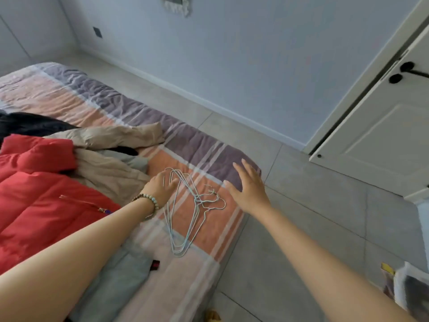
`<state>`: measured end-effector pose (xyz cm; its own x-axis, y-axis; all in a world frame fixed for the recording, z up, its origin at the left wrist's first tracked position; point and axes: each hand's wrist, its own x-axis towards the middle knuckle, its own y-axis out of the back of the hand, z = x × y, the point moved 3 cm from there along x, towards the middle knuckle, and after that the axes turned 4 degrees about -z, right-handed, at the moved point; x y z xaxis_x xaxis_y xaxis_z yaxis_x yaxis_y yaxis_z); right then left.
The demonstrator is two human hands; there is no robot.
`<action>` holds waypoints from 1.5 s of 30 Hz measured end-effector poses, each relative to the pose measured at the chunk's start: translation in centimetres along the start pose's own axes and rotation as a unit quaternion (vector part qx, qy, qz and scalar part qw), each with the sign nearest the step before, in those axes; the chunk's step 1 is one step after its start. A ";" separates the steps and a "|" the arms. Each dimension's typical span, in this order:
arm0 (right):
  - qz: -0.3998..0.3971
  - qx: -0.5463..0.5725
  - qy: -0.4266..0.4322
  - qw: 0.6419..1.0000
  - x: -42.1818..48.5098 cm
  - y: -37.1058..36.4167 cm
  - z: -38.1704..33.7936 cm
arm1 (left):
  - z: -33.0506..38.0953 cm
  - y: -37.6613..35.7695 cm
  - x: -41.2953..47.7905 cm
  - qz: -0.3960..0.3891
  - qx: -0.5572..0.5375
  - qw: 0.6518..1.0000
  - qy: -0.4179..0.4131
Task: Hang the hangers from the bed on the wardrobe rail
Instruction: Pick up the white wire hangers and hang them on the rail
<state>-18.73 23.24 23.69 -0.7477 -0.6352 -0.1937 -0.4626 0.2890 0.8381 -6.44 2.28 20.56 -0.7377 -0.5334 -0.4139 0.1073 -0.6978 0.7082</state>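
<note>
Several thin light-blue wire hangers lie in a loose stack on the striped bed, near its corner, with their hooks pointing right. My left hand, a bead bracelet on its wrist, reaches over the stack's far left end with fingers spread; whether it touches the wire is unclear. Just right of the hooks hovers my right hand, fingers straight and spread, holding nothing. No wardrobe rail is in view.
A red padded jacket, a beige garment and dark clothes lie on the bed to the left. A white door with black handles stands at right. Grey tiled floor runs beside the bed; a bag sits at lower right.
</note>
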 end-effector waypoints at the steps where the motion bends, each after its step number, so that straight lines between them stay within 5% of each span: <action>1: -0.024 0.011 -0.003 1.000 0.7 -2.2 0.5 | -1.8 -1.0 0.7 -0.004 0.000 1.000 0.024; 12: -0.203 0.139 -0.088 0.965 4.5 -22.6 6.4 | -15.8 -15.2 3.4 -0.072 -0.071 0.971 0.217; 22: -0.226 0.211 -0.190 0.932 6.6 -33.3 9.1 | -20.3 -21.8 5.7 -0.095 -0.143 0.956 0.236; 34: -0.168 0.269 -0.257 0.913 7.5 -36.1 9.3 | -21.0 -23.8 7.2 -0.053 -0.279 0.924 0.256; 40: -0.169 0.224 -0.261 0.924 6.8 -35.7 9.3 | -21.4 -23.3 6.6 -0.010 -0.320 0.909 0.267; 45: -0.204 0.066 -0.200 0.956 6.3 -34.1 8.5 | -20.6 -23.9 5.9 -0.004 -0.321 0.911 0.259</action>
<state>-11.66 15.49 -10.45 -0.6023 -0.3965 -0.6928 -0.7911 0.1807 0.5843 0.41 5.96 -10.54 -0.3436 -0.5657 -0.7497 0.5939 -0.7492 0.2931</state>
